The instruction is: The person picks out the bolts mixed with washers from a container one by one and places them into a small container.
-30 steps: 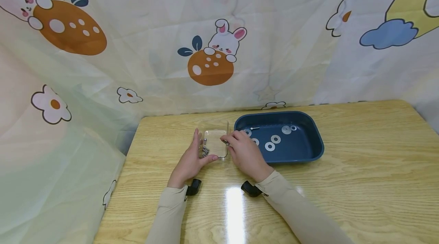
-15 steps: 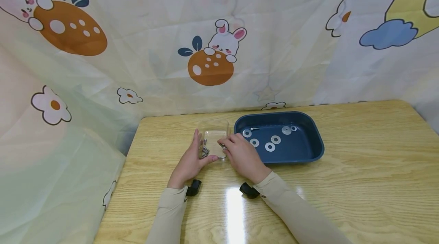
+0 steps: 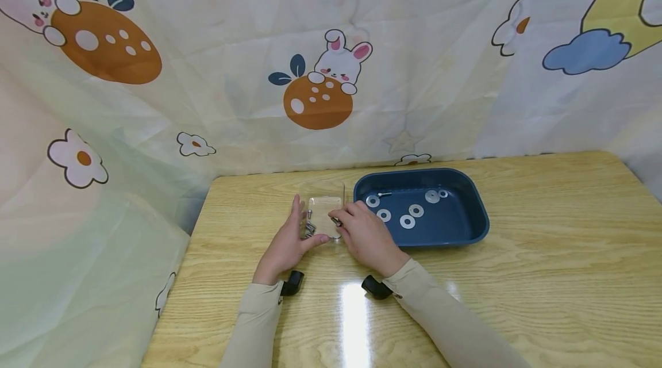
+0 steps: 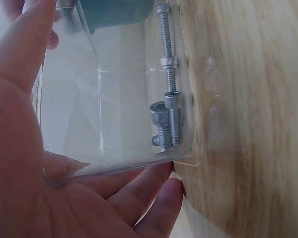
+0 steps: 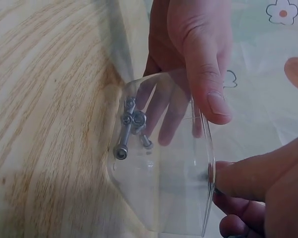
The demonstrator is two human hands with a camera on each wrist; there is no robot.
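Observation:
A clear plastic box (image 3: pixel 326 201) stands on the table with several socket-head bolts (image 4: pixel 164 119) lying along its left side. My left hand (image 3: pixel 285 244) holds the box by its near left corner, thumb along the front wall and fingers round the left side. Over the right part of the box, my right hand (image 3: pixel 369 236) pinches a bolt (image 3: pixel 335 221) between thumb and fingertips. That bolt is mostly hidden by the fingers (image 5: pixel 248 178) in the right wrist view. Through the clear wall, the left fingers and bolts (image 5: pixel 124 134) show in that same view.
Right beside the box is a dark blue tray (image 3: pixel 481 218). Several flat washers (image 3: pixel 407 222) and a bolt (image 3: pixel 384 194) lie in it. The wooden table (image 3: pixel 558 253) extends to the right, and a printed curtain (image 3: pixel 222 69) hangs behind.
Over the second, my right hand has shifted slightly left and down with the bolt, farther over the box. During the last half second both hands have stayed almost still.

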